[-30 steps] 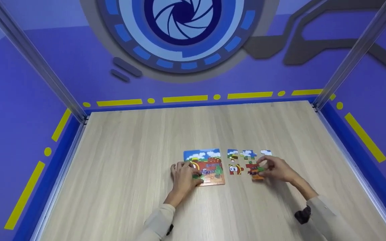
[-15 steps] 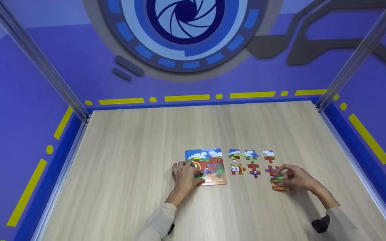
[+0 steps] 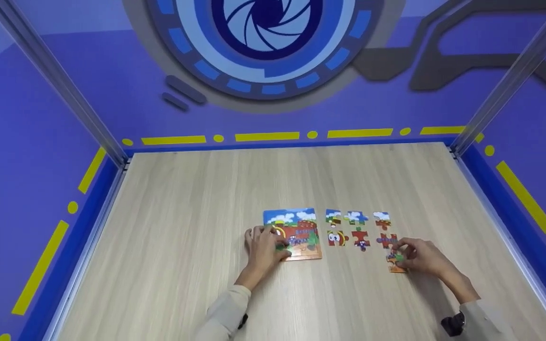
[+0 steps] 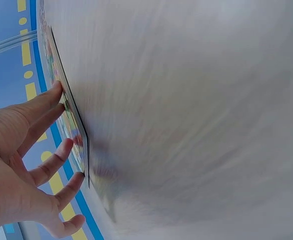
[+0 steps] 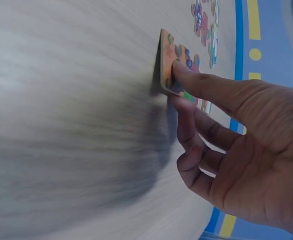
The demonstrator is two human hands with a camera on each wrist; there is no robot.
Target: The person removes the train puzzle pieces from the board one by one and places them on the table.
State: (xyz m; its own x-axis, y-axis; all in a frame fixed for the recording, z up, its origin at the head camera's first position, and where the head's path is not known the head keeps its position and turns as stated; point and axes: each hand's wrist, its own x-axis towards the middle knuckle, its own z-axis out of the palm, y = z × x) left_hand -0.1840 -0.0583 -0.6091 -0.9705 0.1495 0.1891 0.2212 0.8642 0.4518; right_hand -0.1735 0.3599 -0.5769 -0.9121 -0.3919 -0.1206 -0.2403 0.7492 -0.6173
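Observation:
My left hand [image 3: 262, 248] rests at the left side of a square picture puzzle board [image 3: 301, 253] showing a train under a cloudy sky. In the left wrist view, the fingertips [image 4: 66, 145] touch the board's face and edge, spread apart. With thumb and index finger, my right hand [image 3: 422, 255] pinches an orange and green puzzle piece [image 5: 167, 47], tilted close over the table. This piece sits just below a red and purple puzzle piece [image 3: 386, 238] in the right column. The eyed face piece [image 3: 335, 238] and a red knobbed piece [image 3: 360, 237] lie to its left.
Three sky pieces form a row above: left sky piece [image 3: 333, 216], middle sky piece [image 3: 356, 218] and right sky piece [image 3: 382, 218]. The wooden table [image 3: 197, 203] is bounded by blue printed walls [image 3: 88, 85] and metal posts [image 3: 510, 71].
My right hand has moved right and slightly nearer with the pinched piece, from the middle column to below the right column. The left hand stays on the board; the head view shifts slightly.

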